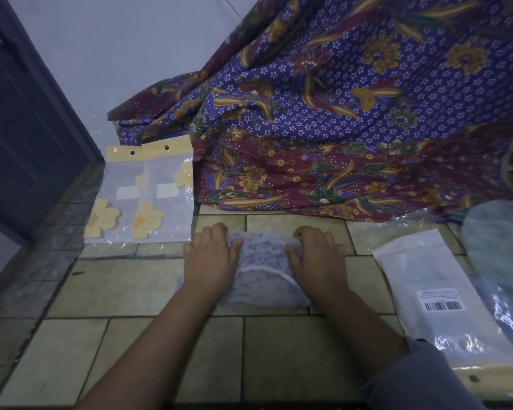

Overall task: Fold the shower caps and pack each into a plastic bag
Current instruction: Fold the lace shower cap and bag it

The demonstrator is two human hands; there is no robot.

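A pale shower cap (262, 261) with a blue pattern lies on the tiled floor in front of me, partly folded, its white elastic edge curving across the middle. My left hand (211, 257) lies on its left side and my right hand (317, 254) on its right side. The fingers of both hands curl over the cap's far edge and grip it. Two plastic bags (142, 196) with yellow headers and yellow flower prints lie side by side at the left. Another clear plastic bag (436, 294) with a barcode label lies at the right.
A purple and maroon batik cloth (338, 113) drapes down behind the work spot. A dark door (21, 119) stands at the left. Further shiny plastic and a pale round shape (501, 247) sit at the far right. My knee in grey cloth (421, 380) is at the lower right.
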